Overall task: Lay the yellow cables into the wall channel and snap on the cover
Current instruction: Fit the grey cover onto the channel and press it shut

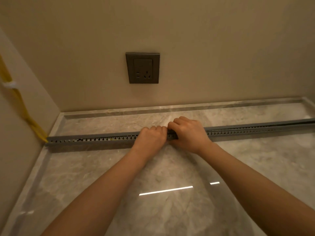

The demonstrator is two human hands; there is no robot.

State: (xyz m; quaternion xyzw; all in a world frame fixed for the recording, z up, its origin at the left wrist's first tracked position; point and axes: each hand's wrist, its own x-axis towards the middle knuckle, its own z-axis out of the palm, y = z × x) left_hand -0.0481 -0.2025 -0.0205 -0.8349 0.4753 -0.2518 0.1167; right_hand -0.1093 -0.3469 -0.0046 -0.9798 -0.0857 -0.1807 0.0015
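Long grey slotted channel [95,139] lying across the marble counter [170,210], my left grip [150,137] and right grip [187,133] curled closed over its cover [255,127] mid-length, yellow cables [32,124] entering its left end

We are looking down at a grey slotted channel [95,139] lying across a marble worktop [170,193], its left end touching the side wall. Our left hand [150,137] and right hand [188,133] are pressing on the channel side by side, knuckles touching, fingers curled over its top edge. The cover [255,126] is sitting along the top; to the right of our hands it is showing a dark gap beneath it. Yellow cables [25,114] are running down the left wall, bound by a white tie [9,85], and entering the channel's left end. A dark socket [142,67] is sitting on the back wall above our hands.
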